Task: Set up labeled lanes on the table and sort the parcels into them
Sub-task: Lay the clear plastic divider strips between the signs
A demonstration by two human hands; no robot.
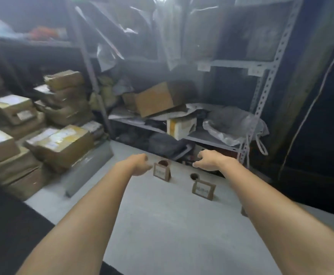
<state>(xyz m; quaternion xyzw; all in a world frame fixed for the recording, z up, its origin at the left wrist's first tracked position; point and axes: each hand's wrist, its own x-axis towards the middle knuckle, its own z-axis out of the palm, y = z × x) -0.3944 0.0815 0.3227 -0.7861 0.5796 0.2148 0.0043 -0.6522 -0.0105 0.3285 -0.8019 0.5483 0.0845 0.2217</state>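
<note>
Neither hand grips anything: left hand [140, 165] and right hand [207, 161] hover, fingers loosely curled, flanking the far label stand [161, 172]. It and the nearer label stand [203, 189] sit apart on the table [162, 225] — likely heading separate lanes (parcels [59, 143] sit stacked at the left).

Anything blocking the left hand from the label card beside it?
Nothing visible. The left hand hovers just left of the far label card, bare table between them. The second label card stands nearer and rightward, out of that path.
</note>
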